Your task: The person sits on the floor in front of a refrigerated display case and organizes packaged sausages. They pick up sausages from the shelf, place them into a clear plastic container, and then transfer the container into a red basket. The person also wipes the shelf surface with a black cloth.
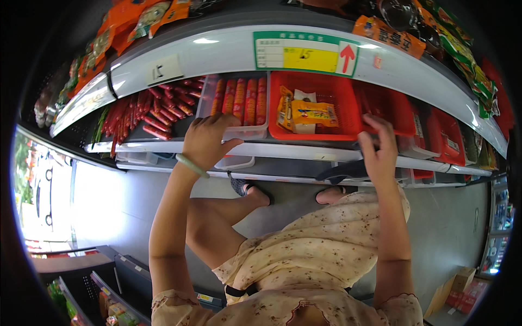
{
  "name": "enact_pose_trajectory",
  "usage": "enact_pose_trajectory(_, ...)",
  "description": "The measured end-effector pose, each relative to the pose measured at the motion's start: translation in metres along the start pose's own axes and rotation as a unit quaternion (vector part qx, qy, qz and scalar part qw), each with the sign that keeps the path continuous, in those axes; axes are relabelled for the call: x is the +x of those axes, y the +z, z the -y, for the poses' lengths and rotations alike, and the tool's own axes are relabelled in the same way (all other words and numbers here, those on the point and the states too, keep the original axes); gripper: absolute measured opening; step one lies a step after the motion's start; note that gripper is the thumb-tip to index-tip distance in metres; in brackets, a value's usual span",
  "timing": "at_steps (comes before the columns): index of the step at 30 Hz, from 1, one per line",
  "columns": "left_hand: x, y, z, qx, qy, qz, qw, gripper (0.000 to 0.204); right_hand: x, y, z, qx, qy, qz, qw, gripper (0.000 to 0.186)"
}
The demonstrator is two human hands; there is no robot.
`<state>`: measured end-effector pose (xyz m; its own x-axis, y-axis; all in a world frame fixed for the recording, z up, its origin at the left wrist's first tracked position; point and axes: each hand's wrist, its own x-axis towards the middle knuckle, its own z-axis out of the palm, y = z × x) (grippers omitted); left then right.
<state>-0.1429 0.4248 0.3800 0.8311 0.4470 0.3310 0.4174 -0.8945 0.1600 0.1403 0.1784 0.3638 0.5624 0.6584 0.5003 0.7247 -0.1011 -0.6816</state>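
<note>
My left hand (208, 142) grips the front left corner of a clear plastic bin (253, 132), its fingers over the rim and thumb at the front. Several sausages in red and orange wrappers (250, 103) stand side by side in that bin. Right beside it, a red basket (280, 132) holds a few yellow snack packets (315, 113). My right hand (379, 146) is at that basket's right front corner, with bent fingers closed on a black cloth-like thing (348, 171). The cloth hangs in front of the shelf edge; its exact kind is unclear.
Loose thin red sausages (163, 111) lie left of the bin. Another red basket (402, 127) and more bins stand to the right. Above, a white shelf edge (217, 54) with price cards overhangs the bins. Cardboard boxes (459, 288) sit on the floor behind at right.
</note>
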Motion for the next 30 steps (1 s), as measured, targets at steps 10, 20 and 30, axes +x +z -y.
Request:
enact_pose_trajectory(10,0.043,0.023,-0.075,0.016,0.176,-0.07,0.982,0.039,-0.007,-0.04,-0.029,-0.301,-0.045,0.0,0.953,0.023)
enact_pose_trajectory(20,0.049,0.028,-0.07,0.012,0.184,-0.005,0.983,0.024,-0.026,-0.072,-0.023,-0.209,-0.024,-0.053,0.976,0.039)
enact_pose_trajectory(30,0.041,0.022,-0.081,-0.043,0.154,0.001,0.987,0.032,-0.065,-0.179,-0.103,0.029,0.196,-0.254,0.947,0.022)
